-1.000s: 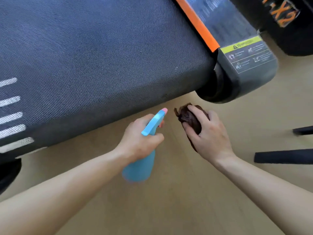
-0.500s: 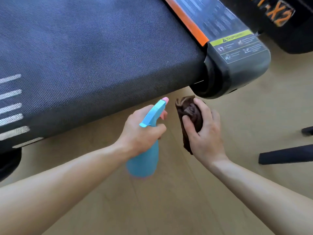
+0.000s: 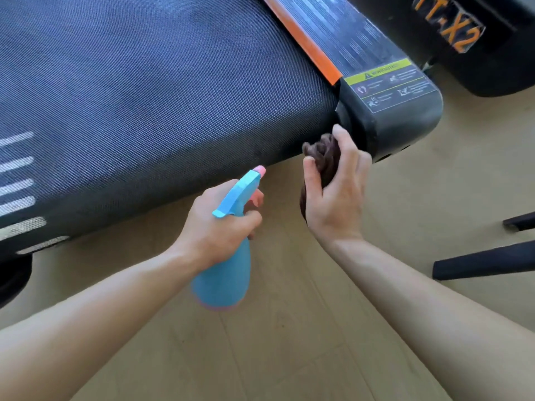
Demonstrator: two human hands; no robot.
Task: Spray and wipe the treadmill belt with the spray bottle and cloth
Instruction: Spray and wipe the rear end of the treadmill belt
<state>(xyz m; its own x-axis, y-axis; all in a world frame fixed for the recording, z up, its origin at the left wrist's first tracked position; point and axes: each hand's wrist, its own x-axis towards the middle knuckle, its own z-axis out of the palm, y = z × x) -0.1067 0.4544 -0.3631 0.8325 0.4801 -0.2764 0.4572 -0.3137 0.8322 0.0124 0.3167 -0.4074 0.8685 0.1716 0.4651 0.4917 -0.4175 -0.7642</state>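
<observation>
The dark textured treadmill belt (image 3: 162, 91) fills the upper left, with white stripes at its left edge. My left hand (image 3: 215, 227) grips a light blue spray bottle (image 3: 228, 270) by its neck. Its pink nozzle points at the belt's near edge and a finger lies on the trigger. My right hand (image 3: 335, 195) holds a bunched dark brown cloth (image 3: 322, 153) just off the belt's near right corner, beside the black end cap (image 3: 405, 125).
An orange strip and a black side rail (image 3: 341, 33) with a yellow warning label run along the belt's right side. Black equipment marked in orange (image 3: 451, 30) stands at the top right. Two black legs (image 3: 486, 261) lie on the wooden floor at the right.
Both hands have moved up toward the belt's near edge. My right hand has carried the cloth up and right, close to the end cap. The bottle's nozzle is nearer the belt.
</observation>
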